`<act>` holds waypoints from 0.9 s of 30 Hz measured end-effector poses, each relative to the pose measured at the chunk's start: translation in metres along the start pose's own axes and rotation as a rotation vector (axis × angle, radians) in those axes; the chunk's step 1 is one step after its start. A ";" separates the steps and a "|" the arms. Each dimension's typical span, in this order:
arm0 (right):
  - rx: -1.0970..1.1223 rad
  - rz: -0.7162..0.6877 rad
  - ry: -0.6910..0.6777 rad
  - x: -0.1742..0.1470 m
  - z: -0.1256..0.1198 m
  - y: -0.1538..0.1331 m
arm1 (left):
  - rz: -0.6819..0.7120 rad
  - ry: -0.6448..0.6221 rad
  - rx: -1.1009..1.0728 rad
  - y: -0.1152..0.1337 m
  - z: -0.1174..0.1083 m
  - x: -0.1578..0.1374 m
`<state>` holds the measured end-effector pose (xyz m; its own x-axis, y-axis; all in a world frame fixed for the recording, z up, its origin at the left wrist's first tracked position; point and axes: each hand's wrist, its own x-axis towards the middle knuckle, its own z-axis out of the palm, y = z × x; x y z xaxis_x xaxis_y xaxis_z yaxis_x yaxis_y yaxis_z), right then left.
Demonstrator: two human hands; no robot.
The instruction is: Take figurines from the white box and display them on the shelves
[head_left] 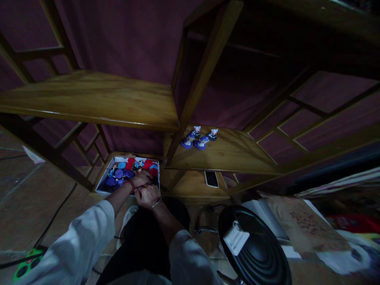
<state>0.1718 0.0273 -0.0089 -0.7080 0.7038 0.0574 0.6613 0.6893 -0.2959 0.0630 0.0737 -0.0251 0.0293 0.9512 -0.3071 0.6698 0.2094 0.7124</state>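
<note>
A shallow white-rimmed box [159, 178] on the low shelf holds several small figurines with red, light blue and purple round bases. My left hand [140, 179], with a red bead bracelet at the wrist, is over the right part of the box with its fingers curled. Close against it, my right hand [147, 195] is closed at the box's front right corner, a thin bracelet on its wrist. Whatever is between the fingers of either hand is too dark and small to make out. Several figurines, among them a purple-based one [202, 143], stand on the wooden shelf to the right.
A wooden shelf board [89, 95] overhangs the box, and a slanted post [204, 67] divides the bays. A phone [211, 179] lies on the lower board. At the right are a black round stool [258, 249] and cardboard [305, 225]. A green power strip [28, 265] lies on the floor.
</note>
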 end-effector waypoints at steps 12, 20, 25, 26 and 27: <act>0.049 0.111 0.069 0.005 0.005 0.005 | -0.201 0.156 -0.484 -0.029 -0.005 -0.001; 0.280 0.401 0.278 0.016 0.013 0.011 | -0.155 0.241 -0.713 -0.036 -0.007 -0.002; 0.389 0.421 0.270 0.021 0.019 0.016 | -0.167 0.250 -0.757 -0.038 -0.010 -0.004; 0.400 0.421 0.261 0.021 0.021 0.017 | -0.171 0.244 -0.764 -0.038 -0.010 -0.004; 0.410 0.419 0.252 0.021 0.022 0.018 | -0.171 0.234 -0.773 -0.038 -0.010 -0.005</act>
<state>0.1630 0.0509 -0.0340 -0.2964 0.9528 0.0655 0.6856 0.2600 -0.6800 0.0299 0.0637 -0.0444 -0.2393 0.8966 -0.3725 -0.0510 0.3716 0.9270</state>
